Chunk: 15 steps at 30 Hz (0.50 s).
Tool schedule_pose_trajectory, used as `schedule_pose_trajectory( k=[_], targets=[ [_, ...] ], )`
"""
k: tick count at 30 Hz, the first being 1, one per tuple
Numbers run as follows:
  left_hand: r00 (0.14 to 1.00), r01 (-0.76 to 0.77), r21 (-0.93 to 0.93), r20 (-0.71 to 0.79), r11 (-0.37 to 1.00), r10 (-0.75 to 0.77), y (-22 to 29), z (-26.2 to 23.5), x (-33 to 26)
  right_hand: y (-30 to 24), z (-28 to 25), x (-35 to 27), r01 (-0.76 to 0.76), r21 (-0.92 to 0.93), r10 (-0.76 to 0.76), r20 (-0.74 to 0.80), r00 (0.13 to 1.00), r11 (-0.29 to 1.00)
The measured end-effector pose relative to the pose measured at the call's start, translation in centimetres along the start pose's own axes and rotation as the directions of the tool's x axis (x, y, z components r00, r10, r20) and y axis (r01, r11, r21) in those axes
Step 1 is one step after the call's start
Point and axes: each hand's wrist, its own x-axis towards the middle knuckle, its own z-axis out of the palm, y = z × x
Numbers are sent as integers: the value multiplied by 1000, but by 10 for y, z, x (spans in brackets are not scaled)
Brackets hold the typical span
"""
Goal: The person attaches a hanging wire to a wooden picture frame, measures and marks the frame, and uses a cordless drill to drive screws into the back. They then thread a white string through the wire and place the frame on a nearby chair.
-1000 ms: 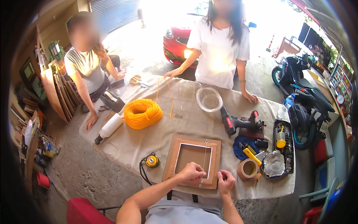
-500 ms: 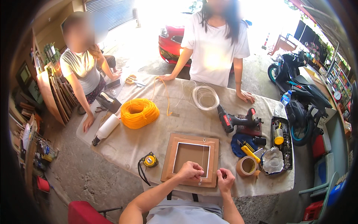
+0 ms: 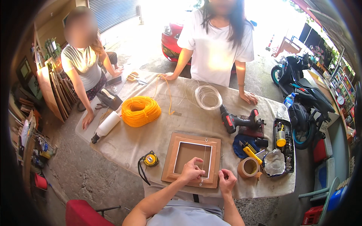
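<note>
A square wooden frame (image 3: 192,159) lies flat on the cloth-covered bench (image 3: 132,141), at its near edge just in front of the person. It has no long axis; its sides run roughly parallel to the bench edge, its pale inner border facing up. A thin clear line (image 3: 205,156) runs across the frame's right side, from the far rail toward the near one, so it points away from the person.

The left hand (image 3: 191,171) rests on the frame's near rail, fingers pinched narrow at the line's near end. The right hand (image 3: 227,180) sits just right of the frame's near corner, curled into a loose fist; whether it holds anything, I cannot tell.

One yellow tape measure (image 3: 151,159) lies just left of the frame. One roll of brown tape (image 3: 249,167) stands just right of it. Farther back: one coil of orange cord (image 3: 141,110), one coil of clear line (image 3: 208,96), one red-and-black drill (image 3: 239,121). A long black tray (image 3: 290,150) of small parts sits at the right end, with a yellow-handled tool (image 3: 252,154) beside it on a blue cloth. One white roll (image 3: 107,125) lies at the left edge.

Two other people stand at the far side, each with a hand on the bench. A red car and a dark scooter are behind.
</note>
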Motion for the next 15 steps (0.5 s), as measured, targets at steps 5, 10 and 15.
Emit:
schedule_pose_trajectory(
  k=[5, 10, 15],
  targets=[
    [999, -12, -32, -32, 999, 11, 0, 3, -2, -2, -1, 0, -8, -5, 8, 3, 1000, 1000],
    [998, -52, -53, -29, 997, 51, -7, 3, -1, 2, 0, 0, -12, 5, 12, 3, 1000, 1000],
    [998, -70, -86, -6, 994, 70, -13, 1, 2, 0, 1, 1, 25, -2, -25, -15, 1000, 1000]
  ],
)
